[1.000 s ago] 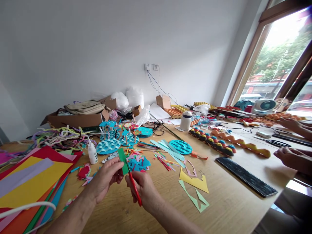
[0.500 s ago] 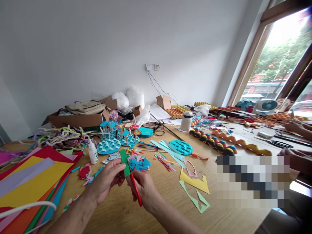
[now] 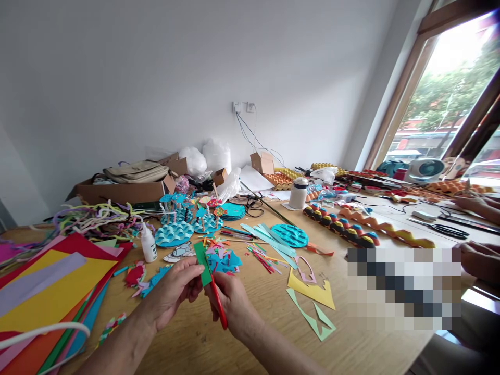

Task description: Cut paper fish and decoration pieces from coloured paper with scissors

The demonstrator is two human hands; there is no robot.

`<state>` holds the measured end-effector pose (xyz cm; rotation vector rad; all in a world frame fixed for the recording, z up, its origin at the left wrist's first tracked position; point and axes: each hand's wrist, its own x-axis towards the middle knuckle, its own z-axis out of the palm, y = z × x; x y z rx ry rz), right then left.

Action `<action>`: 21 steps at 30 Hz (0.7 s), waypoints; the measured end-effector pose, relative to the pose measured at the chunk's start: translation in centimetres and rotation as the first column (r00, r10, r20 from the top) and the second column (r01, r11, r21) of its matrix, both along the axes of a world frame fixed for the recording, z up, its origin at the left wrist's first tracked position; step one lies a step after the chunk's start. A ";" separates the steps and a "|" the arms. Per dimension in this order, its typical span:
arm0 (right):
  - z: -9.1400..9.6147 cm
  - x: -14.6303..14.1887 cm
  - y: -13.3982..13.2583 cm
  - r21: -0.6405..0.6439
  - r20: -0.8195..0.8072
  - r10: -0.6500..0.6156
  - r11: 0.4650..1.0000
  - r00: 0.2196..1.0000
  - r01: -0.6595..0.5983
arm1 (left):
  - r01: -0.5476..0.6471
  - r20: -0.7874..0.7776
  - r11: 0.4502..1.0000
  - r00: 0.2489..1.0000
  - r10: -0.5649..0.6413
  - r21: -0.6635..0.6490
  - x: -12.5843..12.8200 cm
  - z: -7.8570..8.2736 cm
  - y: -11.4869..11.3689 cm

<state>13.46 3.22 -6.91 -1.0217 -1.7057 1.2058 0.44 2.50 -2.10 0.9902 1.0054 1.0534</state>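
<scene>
My left hand [image 3: 172, 291] pinches a narrow green paper strip [image 3: 203, 263] between thumb and fingers, holding it upright over the wooden table [image 3: 371, 333]. My right hand [image 3: 233, 302] is closed round red-handled scissors [image 3: 217, 304], whose blades meet the strip's lower end. Just beyond both hands lies a heap of blue and coloured paper scraps [image 3: 222, 259].
A stack of coloured paper sheets [image 3: 50, 291] lies at left, a glue bottle [image 3: 148, 244] behind it. Blue wave cutouts [image 3: 174, 233], a yellow offcut [image 3: 310, 290], a green offcut [image 3: 314, 315] and painted egg-carton strips [image 3: 351, 232] cover the table. Another person's hands [image 3: 478, 258] work at right.
The green strip and both hands have shifted slightly right and toward me, with the scissors staying at the strip. The other person's hands moved a little.
</scene>
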 end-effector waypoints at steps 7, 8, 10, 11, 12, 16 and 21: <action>-0.4 0.1 0.2 -0.005 -0.013 0.021 1.000 1.000 -0.021 | -0.022 -0.010 0.999 1.000 0.022 -0.030 -0.1 0.0 -0.2; -0.5 0.1 0.2 0.002 -0.011 0.023 1.000 1.000 -0.023 | -0.024 -0.011 0.999 1.000 0.023 -0.031 -0.1 0.0 -0.1; -0.5 0.2 0.2 0.017 -0.015 0.032 0.999 0.999 -0.032 | -0.024 -0.015 0.999 1.000 0.024 -0.028 -0.2 -0.1 0.0; -0.5 0.2 0.3 0.023 -0.020 0.038 0.999 0.999 -0.038 | -0.023 -0.017 0.999 1.000 0.023 -0.027 -0.3 -0.2 0.1; -0.4 0.2 0.3 0.029 -0.023 0.042 0.999 0.999 -0.041 | -0.021 -0.021 0.999 1.000 0.021 -0.025 -0.3 -0.2 0.1; -0.1 0.1 0.3 0.051 -0.008 0.025 0.998 1.000 -0.025 | 0.004 -0.043 1.000 0.999 -0.004 0.018 -0.2 -0.2 0.1; 0.5 0.1 0.2 0.055 0.033 -0.017 0.998 0.999 0.015 | -0.017 -0.033 0.996 0.999 0.020 0.090 -0.2 0.2 0.1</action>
